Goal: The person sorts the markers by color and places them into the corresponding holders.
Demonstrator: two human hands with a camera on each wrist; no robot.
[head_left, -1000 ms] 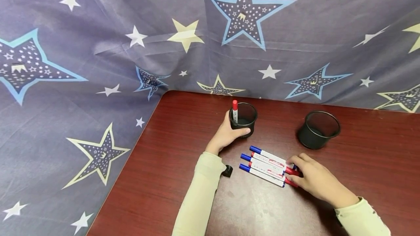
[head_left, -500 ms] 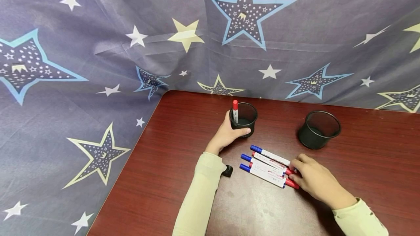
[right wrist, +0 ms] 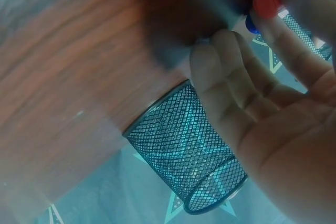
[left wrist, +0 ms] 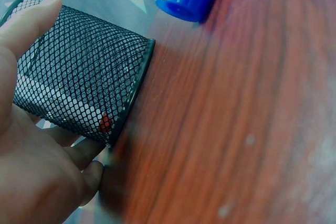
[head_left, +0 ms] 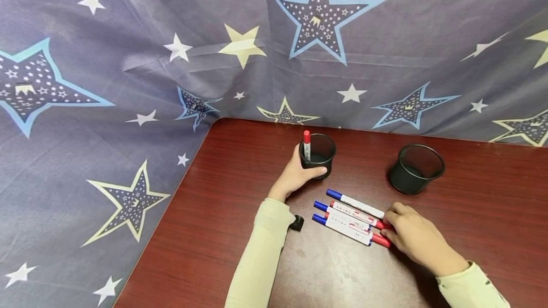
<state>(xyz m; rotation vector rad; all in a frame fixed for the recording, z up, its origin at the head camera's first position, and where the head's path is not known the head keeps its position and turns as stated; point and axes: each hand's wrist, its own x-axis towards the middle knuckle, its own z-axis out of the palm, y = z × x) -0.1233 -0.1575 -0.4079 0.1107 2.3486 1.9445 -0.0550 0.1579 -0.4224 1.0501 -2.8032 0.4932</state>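
My left hand (head_left: 295, 175) grips a black mesh pen holder (head_left: 318, 167), its thumb on the near side and the other fingers partly hidden behind the mesh. A red-capped whiteboard marker (head_left: 307, 150) stands inside it, leaning on the left wall. Several white-bodied markers lie side by side on the table, blue caps left and red caps right. At their right end, my right hand (head_left: 415, 234) pinches the cap end of a red marker (head_left: 359, 215) between thumb and index finger. In the right wrist view that red cap (right wrist: 266, 3) shows at the fingertips; the other fingers are bent loosely.
A second black mesh pen holder (head_left: 411, 179) stands beyond my right hand, with no marker visible in it. The reddish-brown table (head_left: 222, 189) meets a star-printed cloth (head_left: 239, 8) at the back and left. A black object (head_left: 296, 223) sits by the left sleeve.
My right hand has shifted slightly right, and the red marker at its fingertips has slid a little to the right. The left hand and its pen holder have not moved.
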